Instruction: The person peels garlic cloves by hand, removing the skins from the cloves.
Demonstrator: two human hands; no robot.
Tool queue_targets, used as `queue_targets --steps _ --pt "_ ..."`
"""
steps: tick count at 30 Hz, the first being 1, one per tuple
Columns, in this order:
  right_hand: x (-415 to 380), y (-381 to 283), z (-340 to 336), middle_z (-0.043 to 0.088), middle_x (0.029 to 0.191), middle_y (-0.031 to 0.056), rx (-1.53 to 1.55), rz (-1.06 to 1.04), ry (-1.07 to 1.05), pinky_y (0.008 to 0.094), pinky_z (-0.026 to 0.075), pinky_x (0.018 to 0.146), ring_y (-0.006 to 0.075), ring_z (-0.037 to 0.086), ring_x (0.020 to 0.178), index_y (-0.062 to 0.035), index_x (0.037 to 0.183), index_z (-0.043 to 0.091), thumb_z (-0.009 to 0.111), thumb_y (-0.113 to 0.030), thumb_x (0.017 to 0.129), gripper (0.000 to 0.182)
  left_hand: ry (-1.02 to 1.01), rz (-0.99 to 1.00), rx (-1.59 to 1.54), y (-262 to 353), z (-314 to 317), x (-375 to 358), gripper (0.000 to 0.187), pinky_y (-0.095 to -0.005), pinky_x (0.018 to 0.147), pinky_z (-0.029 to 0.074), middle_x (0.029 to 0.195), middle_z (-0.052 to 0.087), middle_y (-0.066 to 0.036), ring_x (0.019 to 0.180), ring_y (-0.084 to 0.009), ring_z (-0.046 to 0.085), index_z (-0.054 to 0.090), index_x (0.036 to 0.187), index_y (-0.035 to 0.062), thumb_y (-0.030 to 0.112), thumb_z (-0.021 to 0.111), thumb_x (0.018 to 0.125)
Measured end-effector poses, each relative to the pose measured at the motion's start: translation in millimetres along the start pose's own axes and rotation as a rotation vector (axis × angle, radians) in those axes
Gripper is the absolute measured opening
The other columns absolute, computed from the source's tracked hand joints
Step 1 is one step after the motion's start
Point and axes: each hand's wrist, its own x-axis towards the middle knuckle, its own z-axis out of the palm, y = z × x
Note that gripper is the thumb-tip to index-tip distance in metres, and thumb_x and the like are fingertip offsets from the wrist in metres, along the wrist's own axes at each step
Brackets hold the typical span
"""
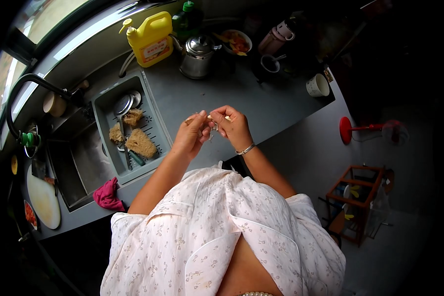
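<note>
Close together over the counter's front edge, both of my hands are closed with fingertips nearly meeting. My right hand [233,127] pinches a small pale piece [227,118] that looks like a garlic clove. Thin whitish shreds, like peel, hang just below the fingertips. My left hand [192,132] has its thumb and fingers pressed together beside the piece; whatever lies between them is too small to make out. A bracelet [245,149] circles my right wrist.
Left of my hands, a grey drain tray [161,143] holds several scrubbers and a ladle beside the sink [86,165]. Behind stand a yellow jug [153,39], a metal kettle [197,59] and a bowl of food [237,42]. A paper cup [317,86] is near the right end.
</note>
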Motion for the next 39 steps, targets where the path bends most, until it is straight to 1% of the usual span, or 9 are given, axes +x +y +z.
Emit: queue_targets --steps 4,6,12,16,21,24,34,36,39 --pt "0.1 -6.5 -11.8 0.057 0.067 0.005 0.645 0.154 -0.052 0.0188 0.032 0.037 0.0088 0.048 0.049 -0.0036 0.083 0.055 0.054 -0.017 0.087 0.014 0.024 0.019 0.187 0.7 -1.4 -2.0 0.017 -0.0173 0.043 0.029 0.075 0.056 0.0 0.053 -0.0039 0.041 0.056 0.096 0.0058 0.021 0.06 0.093" --pt "-0.9 -13.6 -11.2 0.057 0.071 0.0069 0.636 0.18 -0.078 0.0193 0.033 0.037 0.0101 0.048 0.049 -0.0032 0.083 0.055 0.046 -0.015 0.084 0.015 0.02 0.02 0.263 0.9 -3.2 -2.5 0.016 -0.0174 0.044 0.028 0.074 0.055 0.001 0.052 -0.0035 0.04 0.057 0.098 0.0062 0.02 0.06 0.092" --pt "-7.2 -20.9 -7.5 0.056 0.069 0.003 0.453 0.228 -0.205 0.0179 0.032 0.038 0.0068 0.048 0.05 -0.0006 0.089 0.061 0.048 -0.014 0.087 0.019 0.091 0.105 0.55 -1.5 0.2 -1.1 0.008 -0.0177 0.042 0.024 0.069 0.049 0.004 0.051 -0.002 0.037 0.057 0.096 0.0089 0.016 0.059 0.093" --pt "-10.4 -15.4 2.3 0.056 0.064 -0.0029 0.154 0.177 -0.193 0.0184 0.034 0.04 0.005 0.048 0.051 0.0002 0.095 0.067 0.059 -0.02 0.091 0.022 0.103 0.332 0.764 -19.4 -22.7 17.7 0.008 -0.0192 0.051 0.037 0.075 0.056 0.001 0.062 -0.0041 0.048 0.058 0.097 0.0046 0.01 0.059 0.091" --pt "-12.2 -13.9 16.2 0.068 0.076 0.0054 -0.4 -0.327 0.022 0.0222 0.048 0.054 0.0083 0.061 0.061 -0.0002 0.091 0.069 0.067 -0.017 0.086 0.017 0.063 0.47 1.028 -12.1 -18.1 8.8 0.012 -0.0216 0.064 0.046 0.082 0.061 -0.003 0.074 -0.0071 0.055 0.057 0.099 -0.0017 0.004 0.06 0.089" --pt "-12.5 -18.4 12.1 0.069 0.079 0.0076 -0.358 -0.126 0.044 0.0229 0.049 0.059 0.0096 0.064 0.068 0.0006 0.091 0.069 0.069 -0.018 0.084 0.02 0.053 0.467 1.03 -10.1 -12.2 4.2 0.013 -0.0215 0.065 0.046 0.082 0.062 -0.003 0.075 -0.0071 0.055 0.056 0.098 -0.0033 0.003 0.061 0.088" --pt "-7.1 -7.8 7.0 0.067 0.074 0.0053 -0.359 -0.306 -0.019 0.0214 0.046 0.052 0.0087 0.059 0.057 0.0006 0.092 0.068 0.066 -0.019 0.087 0.02 -0.025 0.354 0.998 -8.0 -7.4 0.9 0.028 -0.0216 0.068 0.047 0.092 0.061 -0.003 0.081 -0.0084 0.057 0.049 0.111 -0.0019 0.002 0.063 0.087" --pt "-5.2 -8.7 1.6 0.064 0.071 0.0034 0.003 0.108 -0.028 0.0179 0.037 0.043 0.005 0.051 0.049 0.0008 0.09 0.065 0.066 -0.021 0.088 0.022 -0.017 0.361 0.846 -8.5 -7.2 0.7 0.027 -0.0205 0.065 0.046 0.091 0.06 -0.002 0.078 -0.0074 0.056 0.05 0.11 -0.0013 0.002 0.063 0.087" --pt "-5.9 -10.0 -4.7 0.053 0.064 -0.003 0.307 0.238 -0.07 0.0152 0.028 0.037 0.0017 0.042 0.044 -0.0029 0.087 0.061 0.064 -0.025 0.09 0.022 -0.052 0.471 0.593 -6.6 -3.1 1.3 0.027 -0.0151 0.054 0.035 0.081 0.054 0.005 0.065 -0.0004 0.045 0.054 0.107 0.0038 0.004 0.068 0.084"
